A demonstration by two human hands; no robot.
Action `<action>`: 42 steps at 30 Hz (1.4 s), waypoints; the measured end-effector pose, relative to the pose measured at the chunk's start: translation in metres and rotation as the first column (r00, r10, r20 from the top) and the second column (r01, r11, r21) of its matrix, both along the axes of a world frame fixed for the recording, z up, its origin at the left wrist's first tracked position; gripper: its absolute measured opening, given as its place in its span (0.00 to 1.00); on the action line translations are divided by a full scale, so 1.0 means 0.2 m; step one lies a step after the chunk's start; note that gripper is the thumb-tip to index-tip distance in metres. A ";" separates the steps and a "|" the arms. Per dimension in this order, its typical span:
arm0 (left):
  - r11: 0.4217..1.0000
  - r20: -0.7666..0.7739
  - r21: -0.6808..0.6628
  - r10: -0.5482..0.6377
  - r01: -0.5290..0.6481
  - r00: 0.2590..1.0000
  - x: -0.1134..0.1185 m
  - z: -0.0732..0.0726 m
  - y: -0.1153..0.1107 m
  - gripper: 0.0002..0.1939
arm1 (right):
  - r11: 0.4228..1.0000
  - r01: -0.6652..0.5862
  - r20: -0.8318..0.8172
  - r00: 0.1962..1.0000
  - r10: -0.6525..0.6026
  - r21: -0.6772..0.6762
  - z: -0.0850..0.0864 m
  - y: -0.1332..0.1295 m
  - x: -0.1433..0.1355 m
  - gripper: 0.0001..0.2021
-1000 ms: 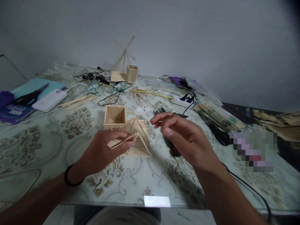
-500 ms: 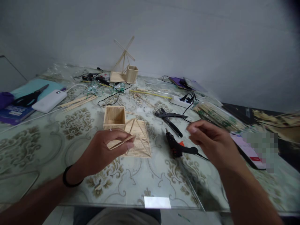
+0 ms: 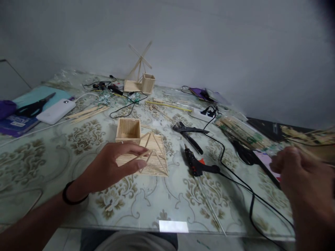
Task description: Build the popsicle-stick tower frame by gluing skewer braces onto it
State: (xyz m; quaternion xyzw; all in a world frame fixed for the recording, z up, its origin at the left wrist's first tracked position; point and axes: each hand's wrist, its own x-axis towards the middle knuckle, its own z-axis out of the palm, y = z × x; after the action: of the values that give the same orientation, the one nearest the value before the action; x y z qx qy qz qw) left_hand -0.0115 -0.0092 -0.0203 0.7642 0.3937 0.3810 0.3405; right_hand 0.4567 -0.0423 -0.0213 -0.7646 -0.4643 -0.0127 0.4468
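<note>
My left hand (image 3: 112, 162) is open, thumb and index finger apart, beside a triangular frame of thin sticks (image 3: 155, 146). The frame stands on a flat slatted wooden base (image 3: 157, 165). An open square stick box (image 3: 128, 130) adjoins the base's far left corner. Whether a fingertip touches the frame, I cannot tell. Far to the right, my right hand (image 3: 300, 170) is closed above a phone (image 3: 264, 162). A pale thin strip shows beside its fingers, but what they hold is unclear. Between the hands lie a black glue gun (image 3: 195, 164) and black-handled pliers (image 3: 190, 134).
A stick windmill model (image 3: 140, 75) stands at the back wall. A power strip (image 3: 202, 114) and packaged sticks (image 3: 243, 134) lie right. Black cable (image 3: 235, 181) crosses the right front. Scissors (image 3: 35, 106), a white power bank (image 3: 56, 111) and loose sticks (image 3: 90, 113) are left.
My right hand has moved far right, away from the glue gun, uncovering its cable. My left hand's fingers have spread, and the stick pinched in them no longer shows there.
</note>
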 end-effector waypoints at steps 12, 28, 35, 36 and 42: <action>0.999 0.065 -0.027 -0.017 0.019 0.998 -0.05 0.06 0.03 0.23 | 0.849 -0.526 -0.128 0.847 0.516 -0.054 0.13 0.11 -0.41 0.16; 1.000 -0.018 0.014 -0.007 0.007 1.000 -0.04 -0.01 0.02 0.13 | 0.377 -0.926 0.046 0.377 0.925 0.027 0.16 0.12 -0.99 0.03; 1.000 -0.071 0.023 0.012 -0.011 0.997 -0.02 -0.01 0.01 0.13 | 0.316 -0.886 -0.501 0.114 0.858 0.340 0.11 0.16 -0.93 0.08; 1.000 -0.077 0.023 0.011 -0.009 0.997 -0.01 -0.01 0.00 0.13 | 0.326 -0.855 -0.570 0.044 0.821 0.404 0.11 0.15 -0.93 0.10; 0.999 -0.068 0.026 0.023 -0.022 0.997 0.00 -0.02 0.01 0.14 | 0.550 -0.705 -0.702 0.103 0.704 0.448 0.14 0.14 -0.89 0.22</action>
State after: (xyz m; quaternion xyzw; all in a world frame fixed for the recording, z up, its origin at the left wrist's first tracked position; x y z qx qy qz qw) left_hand -0.0124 -0.0079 -0.0237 0.7765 0.4086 0.3636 0.3128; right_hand 0.2793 -0.0146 0.0073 -0.3536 -0.4961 0.5641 0.5573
